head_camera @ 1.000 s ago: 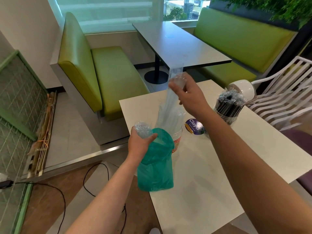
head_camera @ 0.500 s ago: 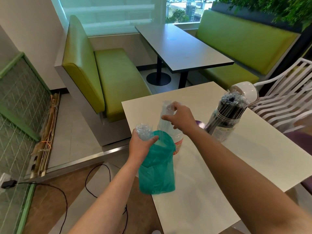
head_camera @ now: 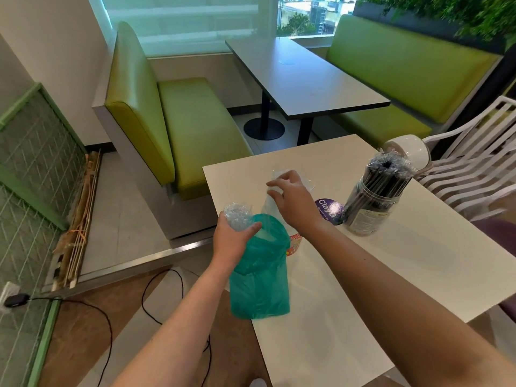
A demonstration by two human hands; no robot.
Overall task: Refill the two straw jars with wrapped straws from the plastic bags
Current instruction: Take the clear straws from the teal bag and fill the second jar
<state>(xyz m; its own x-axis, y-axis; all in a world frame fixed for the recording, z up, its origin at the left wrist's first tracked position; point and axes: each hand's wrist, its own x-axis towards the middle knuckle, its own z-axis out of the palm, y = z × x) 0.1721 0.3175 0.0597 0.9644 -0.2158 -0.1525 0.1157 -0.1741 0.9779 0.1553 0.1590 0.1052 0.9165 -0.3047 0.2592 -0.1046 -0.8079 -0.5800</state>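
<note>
A clear jar (head_camera: 294, 245) with a red label stands near the left edge of the white table (head_camera: 418, 275), mostly hidden behind a green plastic bag (head_camera: 259, 283). Clear wrapped straws (head_camera: 279, 175) stick up out of it. My right hand (head_camera: 293, 203) hovers over their tops with fingers spread, touching them. My left hand (head_camera: 233, 241) grips the mouth of the green bag together with a crumpled clear plastic bag (head_camera: 237, 215). A second jar (head_camera: 371, 210), full of black wrapped straws, stands to the right.
A purple lid (head_camera: 327, 209) lies between the two jars. A white lid (head_camera: 409, 148) lies at the far table corner next to a white chair (head_camera: 474, 169). Green benches and a grey table (head_camera: 304, 79) stand beyond. A black cable (head_camera: 156, 303) runs across the floor.
My right hand has come down with the bundle of clear straws into the jar, and its fingers have spread apart on their tops. My left hand stays on the bags.
</note>
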